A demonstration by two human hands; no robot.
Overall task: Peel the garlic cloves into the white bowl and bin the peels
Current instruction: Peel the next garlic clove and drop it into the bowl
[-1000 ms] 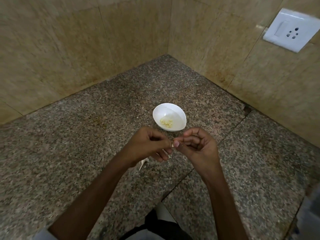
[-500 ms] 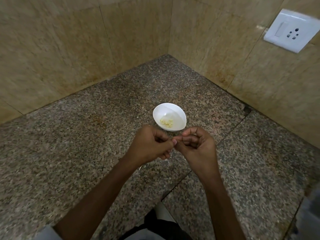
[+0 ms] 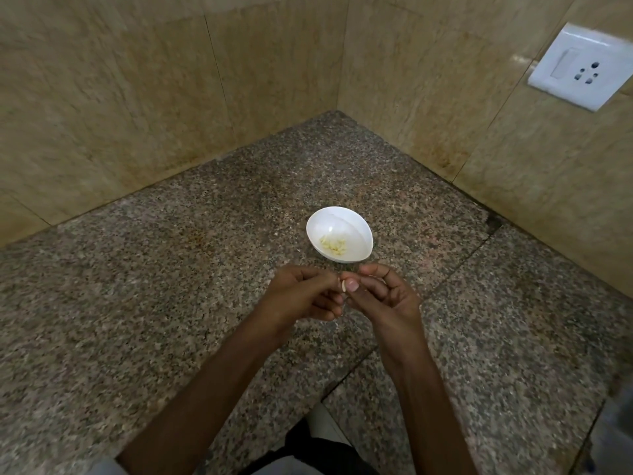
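Note:
A small white bowl (image 3: 339, 233) sits on the speckled granite counter (image 3: 171, 269) and holds several pale peeled garlic cloves (image 3: 334, 246). Just in front of the bowl, my left hand (image 3: 301, 296) and my right hand (image 3: 383, 296) meet fingertip to fingertip. A small pale garlic clove (image 3: 343, 286) is pinched between them, mostly hidden by my fingers. Both hands hover a little above the counter. No bin is in view.
The counter fills a corner between two beige tiled walls. A white switch and socket plate (image 3: 579, 65) is mounted on the right wall. A seam (image 3: 479, 248) runs across the counter to the right of the bowl. The counter's front edge is near my body.
A white peel that hung below my left hand a second ago is out of sight now. My hands have closed together and shifted slightly, still at the clove.

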